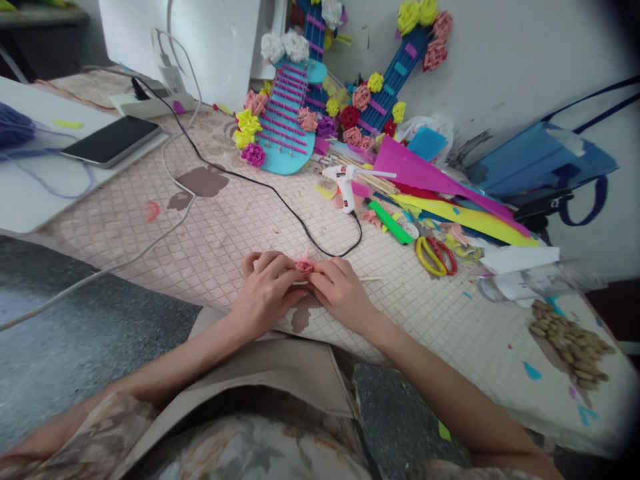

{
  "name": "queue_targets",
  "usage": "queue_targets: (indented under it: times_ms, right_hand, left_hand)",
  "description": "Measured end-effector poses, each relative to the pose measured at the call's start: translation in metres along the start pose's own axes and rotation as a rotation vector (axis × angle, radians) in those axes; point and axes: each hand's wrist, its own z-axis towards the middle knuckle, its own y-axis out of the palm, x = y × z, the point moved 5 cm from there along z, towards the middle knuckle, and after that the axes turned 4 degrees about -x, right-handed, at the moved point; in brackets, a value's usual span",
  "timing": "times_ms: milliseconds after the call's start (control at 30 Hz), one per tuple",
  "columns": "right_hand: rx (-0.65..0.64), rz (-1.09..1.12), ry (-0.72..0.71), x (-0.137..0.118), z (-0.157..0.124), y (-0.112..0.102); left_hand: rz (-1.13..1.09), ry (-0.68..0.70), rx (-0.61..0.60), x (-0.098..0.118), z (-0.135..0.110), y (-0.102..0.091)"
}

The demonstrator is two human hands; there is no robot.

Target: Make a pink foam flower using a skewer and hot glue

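A small pink paper flower (pixel 305 266) sits between my two hands at the near edge of the patterned table (pixel 210 233). My left hand (pixel 267 287) has its fingers curled and pinched on the flower from the left. My right hand (pixel 337 287) pinches it from the right, fingers closed. A thin wooden stick (pixel 371 278) lies just right of my right hand.
A white glue gun (pixel 347 187) with a black cord lies beyond my hands. Scissors (pixel 435 256), coloured foam sheets (pixel 450 200) and flower-covered blue foam pieces (pixel 290 113) crowd the back right. A phone (pixel 113 140) lies far left. Seeds (pixel 567 343) lie near right.
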Motion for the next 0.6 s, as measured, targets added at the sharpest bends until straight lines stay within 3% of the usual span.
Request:
queue_targets:
  times_ms: [600]
  right_hand:
    - [0.004, 0.044, 0.014, 0.0, -0.0028, -0.0023]
  left_hand:
    - [-0.068, -0.01, -0.055, 0.0036, 0.0, 0.0027]
